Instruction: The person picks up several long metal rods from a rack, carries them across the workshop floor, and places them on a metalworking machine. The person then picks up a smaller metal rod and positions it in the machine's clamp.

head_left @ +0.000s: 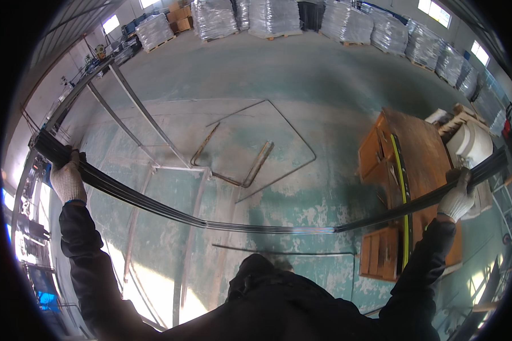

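Black, bundled | gripped long bars (267,229) with closed fingers, left hand (68,181) at left, right hand (457,201) at right | held them above floor (330,196) and right-side wooden cabinet (422,162) | apparently finished lifting; had not yet set down

The green floor (330,196) is worn, with pale patches, and sunlight falls across its lower left. A brown wooden desk (426,148) stands at the right, a yellow-green strip (402,196) lying along it. Just beyond the desk is a white curved object (473,142), its kind unclear. At the left stands a metal frame (139,108) of straight bars. Near the middle, a thin bent rod (294,128) lies around part of a rusty metal piece (259,163). Stacks wrapped in clear film (276,17) line the far side on wooden pallets (350,43), with cardboard boxes (179,18) between two of them.
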`<move>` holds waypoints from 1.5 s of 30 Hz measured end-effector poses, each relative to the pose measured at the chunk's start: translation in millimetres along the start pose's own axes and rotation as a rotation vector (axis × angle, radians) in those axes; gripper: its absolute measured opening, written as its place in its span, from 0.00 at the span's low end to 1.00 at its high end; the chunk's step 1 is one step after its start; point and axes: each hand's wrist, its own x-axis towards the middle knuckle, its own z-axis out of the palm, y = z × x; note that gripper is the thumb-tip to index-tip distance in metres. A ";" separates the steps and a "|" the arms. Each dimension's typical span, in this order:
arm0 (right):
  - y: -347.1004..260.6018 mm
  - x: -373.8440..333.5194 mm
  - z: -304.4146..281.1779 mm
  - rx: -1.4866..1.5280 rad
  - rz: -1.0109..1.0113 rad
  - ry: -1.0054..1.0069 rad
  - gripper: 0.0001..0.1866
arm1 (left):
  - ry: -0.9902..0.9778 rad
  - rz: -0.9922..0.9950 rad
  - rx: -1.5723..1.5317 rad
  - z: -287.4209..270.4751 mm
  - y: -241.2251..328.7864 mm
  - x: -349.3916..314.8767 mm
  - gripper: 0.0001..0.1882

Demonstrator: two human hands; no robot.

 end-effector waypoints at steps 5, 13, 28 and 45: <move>61.5 39.5 153.0 -0.018 -0.016 -0.014 0.19 | -0.002 0.031 -0.024 120.5 -35.8 61.8 0.15; 116.3 89.1 356.8 -0.022 -0.041 0.024 0.21 | -0.031 -0.088 -0.285 355.6 -82.5 198.4 0.14; 313.4 263.8 718.4 0.063 0.010 0.043 0.15 | -0.084 -0.011 -0.304 800.3 -21.9 372.8 0.16; 519.6 426.2 1175.6 -0.013 -0.005 0.072 0.16 | -0.144 -0.078 -0.431 1332.5 -49.3 617.5 0.14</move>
